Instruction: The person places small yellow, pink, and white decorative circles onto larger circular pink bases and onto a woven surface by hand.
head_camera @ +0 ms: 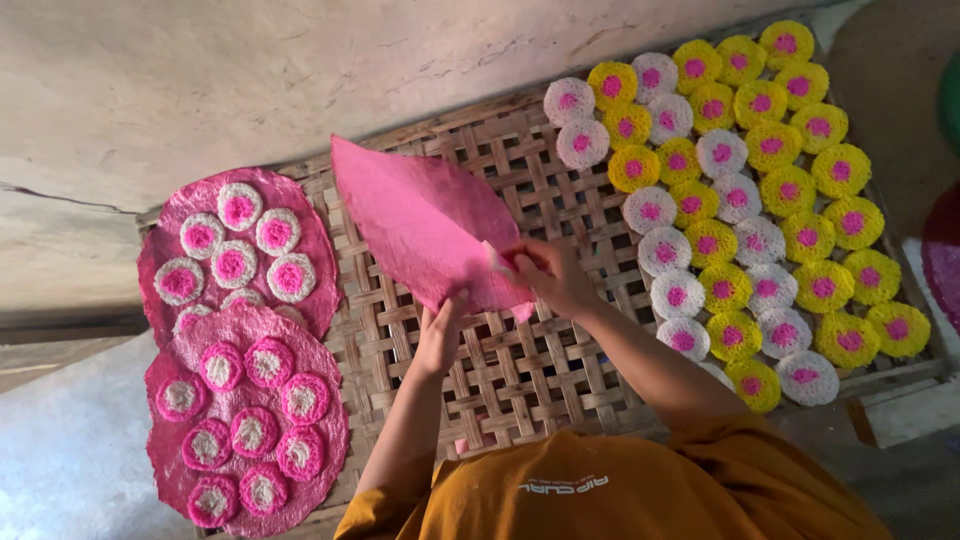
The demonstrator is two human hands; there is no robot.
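My two hands hold up a large, thin pink sheet [420,215] shaped like a leaf, above a woven bamboo tray [520,370]. My left hand [440,335] supports the sheet's lower edge from beneath. My right hand [550,275] pinches its right corner, and a small pale bit shows at the fingertips. The sheet tilts, with its pointed end toward the upper left.
Two round pink sheets [240,250] [245,430] lie on the tray's left end, each topped with several small pink-and-white discs. Several rows of yellow discs [790,190] and white discs [680,295] with pink centres cover the right end. A pale wall [200,80] runs along the far side.
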